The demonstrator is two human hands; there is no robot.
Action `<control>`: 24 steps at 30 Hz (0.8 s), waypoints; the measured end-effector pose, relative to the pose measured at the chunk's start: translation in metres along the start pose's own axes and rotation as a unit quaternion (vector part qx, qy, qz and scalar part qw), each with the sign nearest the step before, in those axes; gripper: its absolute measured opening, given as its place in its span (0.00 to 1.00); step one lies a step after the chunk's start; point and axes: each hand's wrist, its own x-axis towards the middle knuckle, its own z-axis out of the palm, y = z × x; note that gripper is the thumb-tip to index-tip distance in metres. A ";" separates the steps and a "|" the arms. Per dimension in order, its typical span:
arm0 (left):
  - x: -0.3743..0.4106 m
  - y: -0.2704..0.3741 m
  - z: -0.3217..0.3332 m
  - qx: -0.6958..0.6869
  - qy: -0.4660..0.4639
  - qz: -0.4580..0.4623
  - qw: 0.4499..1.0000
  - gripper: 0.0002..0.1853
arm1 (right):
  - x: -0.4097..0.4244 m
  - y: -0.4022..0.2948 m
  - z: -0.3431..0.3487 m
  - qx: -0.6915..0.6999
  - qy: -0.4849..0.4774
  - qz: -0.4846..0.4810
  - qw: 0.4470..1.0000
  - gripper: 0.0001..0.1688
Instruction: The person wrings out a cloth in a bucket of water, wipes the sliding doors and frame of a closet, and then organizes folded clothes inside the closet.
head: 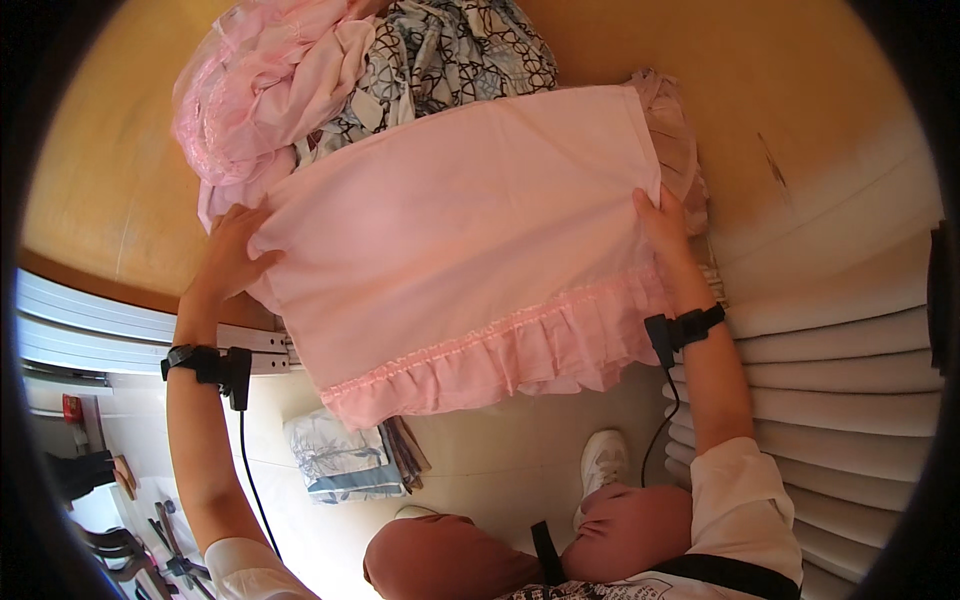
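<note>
A pink cloth (465, 202) with a ruffled, lace-trimmed edge lies spread in front of me, and its ruffle hangs over the near side. My left hand (238, 251) rests at its left edge, thumb apart from the fingers; whether those fingers pinch the fabric is hard to tell. At the right side, my right hand (664, 217) grips the cloth's edge between thumb and fingers. More gathered pink ruffle (671, 127) shows beyond that edge. Behind the cloth sits a crumpled fabric (457, 56) with a black, white and grey pattern, partly covered by it.
A heap of sheer pink fabric (262, 97) lies at the back left on the wooden surface (750, 97). Folded patterned textiles (345, 457) rest on the floor below. White padded ribs (810, 405) stand to my right. Black cables (251, 465) trail from both wrist straps.
</note>
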 end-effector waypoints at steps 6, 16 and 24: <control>0.017 0.022 -0.012 0.115 0.025 -0.139 0.983 0.18 | 0.019 -0.004 -0.009 -0.164 0.080 -0.052 0.982 0.19; 0.009 -0.020 0.047 0.048 0.307 -0.085 0.947 0.25 | -0.003 -0.024 0.025 -0.371 -0.048 0.108 0.921 0.31; -0.094 0.046 0.096 -0.614 -0.046 -0.373 0.694 0.30 | -0.097 -0.085 0.080 -0.205 -0.136 -0.307 0.920 0.39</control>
